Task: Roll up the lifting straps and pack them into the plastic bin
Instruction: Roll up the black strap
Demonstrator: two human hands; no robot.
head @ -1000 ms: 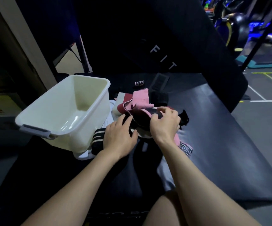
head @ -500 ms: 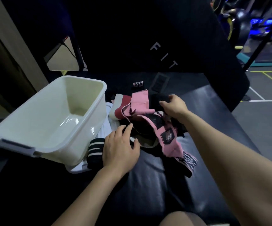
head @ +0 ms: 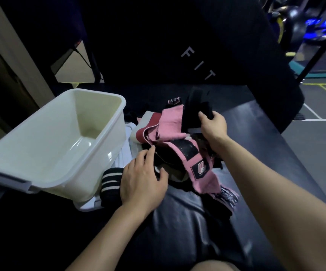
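Observation:
A tangled pile of lifting straps lies on a black padded bench. Its top piece is a pink strap [head: 173,122] with a black logo patch. A black strap [head: 194,114] lies at the pile's far side, and my right hand [head: 214,127] is closed on it. Flat on the near left of the pile rests my left hand [head: 141,181], fingers spread, beside a black strap with white stripes [head: 110,180]. The white plastic bin [head: 41,169] stands to the left of the pile, with nothing inside it.
The bench pad [head: 265,153] runs on to the right and toward me. A white lid [head: 126,153] lies under the bin's right side. A tall black padded upright with white letters [head: 198,65] rises behind the pile. Gym floor with painted lines is at far right.
My right hand moved from the middle of the pile to its far side and closed on the black strap. The left hand stayed on the pile. The view shifted closer.

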